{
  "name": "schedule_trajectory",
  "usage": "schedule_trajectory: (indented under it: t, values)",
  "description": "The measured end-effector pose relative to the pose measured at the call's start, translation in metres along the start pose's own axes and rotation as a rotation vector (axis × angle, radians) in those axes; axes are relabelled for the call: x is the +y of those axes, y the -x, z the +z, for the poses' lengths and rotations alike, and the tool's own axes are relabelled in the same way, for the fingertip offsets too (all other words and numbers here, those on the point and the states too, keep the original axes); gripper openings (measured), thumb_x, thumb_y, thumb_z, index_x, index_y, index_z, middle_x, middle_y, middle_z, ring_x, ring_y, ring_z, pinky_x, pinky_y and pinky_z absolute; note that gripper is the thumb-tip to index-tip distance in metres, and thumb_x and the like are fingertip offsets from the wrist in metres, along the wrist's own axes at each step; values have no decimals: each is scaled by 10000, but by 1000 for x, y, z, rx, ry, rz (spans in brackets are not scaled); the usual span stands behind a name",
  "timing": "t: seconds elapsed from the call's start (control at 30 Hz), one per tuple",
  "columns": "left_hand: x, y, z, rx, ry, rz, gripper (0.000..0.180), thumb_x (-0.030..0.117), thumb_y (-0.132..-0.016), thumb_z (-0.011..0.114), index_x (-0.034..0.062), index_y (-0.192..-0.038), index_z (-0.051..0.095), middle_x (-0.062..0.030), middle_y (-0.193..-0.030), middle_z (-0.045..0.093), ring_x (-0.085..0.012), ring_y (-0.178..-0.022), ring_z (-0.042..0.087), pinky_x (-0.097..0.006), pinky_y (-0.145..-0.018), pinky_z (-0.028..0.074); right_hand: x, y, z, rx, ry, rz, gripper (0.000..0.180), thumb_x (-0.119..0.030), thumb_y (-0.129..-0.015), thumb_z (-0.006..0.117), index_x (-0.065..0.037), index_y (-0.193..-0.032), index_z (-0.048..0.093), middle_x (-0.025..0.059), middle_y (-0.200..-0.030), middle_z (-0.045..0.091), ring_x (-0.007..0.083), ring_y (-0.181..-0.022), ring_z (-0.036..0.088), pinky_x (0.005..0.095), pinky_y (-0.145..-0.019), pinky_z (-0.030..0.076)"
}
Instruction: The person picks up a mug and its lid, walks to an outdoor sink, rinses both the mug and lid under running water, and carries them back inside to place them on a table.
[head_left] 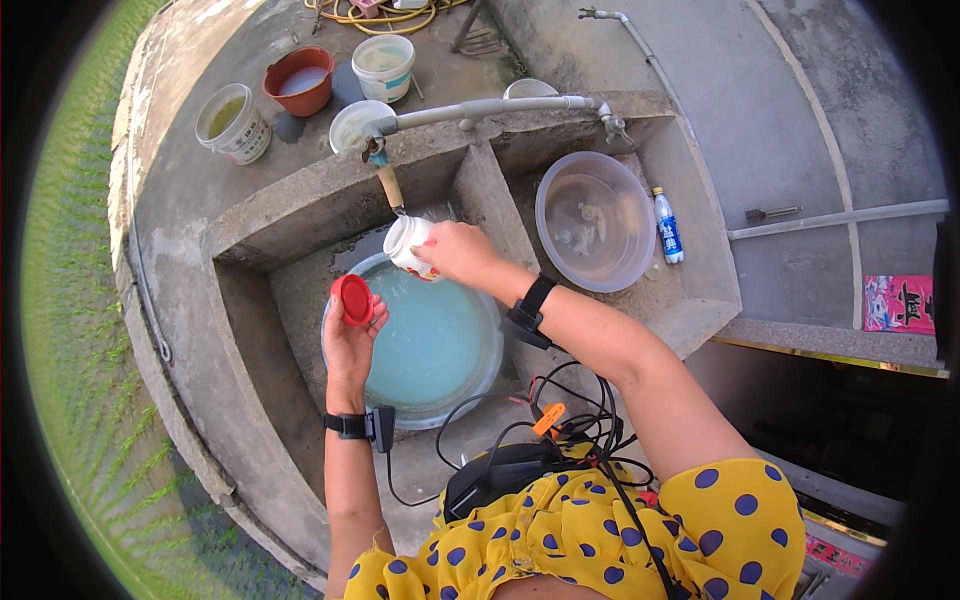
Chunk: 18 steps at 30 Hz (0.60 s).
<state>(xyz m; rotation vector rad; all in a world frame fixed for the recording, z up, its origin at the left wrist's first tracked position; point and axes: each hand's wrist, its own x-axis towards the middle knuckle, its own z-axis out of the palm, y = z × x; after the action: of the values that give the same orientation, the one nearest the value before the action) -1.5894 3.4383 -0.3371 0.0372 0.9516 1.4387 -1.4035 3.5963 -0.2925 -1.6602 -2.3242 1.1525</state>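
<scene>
My right hand grips a white plastic jar, tilted with its mouth up under the short hose of a tap. My left hand holds the jar's red round lid between its fingers, above the left rim of a light blue basin full of cloudy water. The basin sits in the left compartment of a concrete sink. Both wrists wear black bands with small devices.
A clear plastic bowl holding water sits in the right compartment, with a small blue-labelled bottle beside it. Several buckets and a brown pot stand behind the sink. A grey pipe runs along the back wall.
</scene>
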Motion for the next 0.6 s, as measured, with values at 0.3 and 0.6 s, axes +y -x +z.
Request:
schedule_trajectory:
  t: [0.3,0.6]
  values:
    - [1,2,8,7,-33,39,579,457,-937,553,54,-1342,460,-166,-1152,615,-253,-971,637,-394,-906,507,-18,35,8,-5,616,-596,147,-149,-701,649,-71,-803,719,108,-771,710,267,-736,701,395,-620,534]
    - [11,25,2,18,-53,88,564,458,-958,514,36,-1328,461,-167,-1134,621,-249,-976,633,-394,-922,501,-25,89,27,-178,1067,-1045,153,-139,-659,660,-34,-757,712,102,-731,691,235,-659,664,392,-499,466]
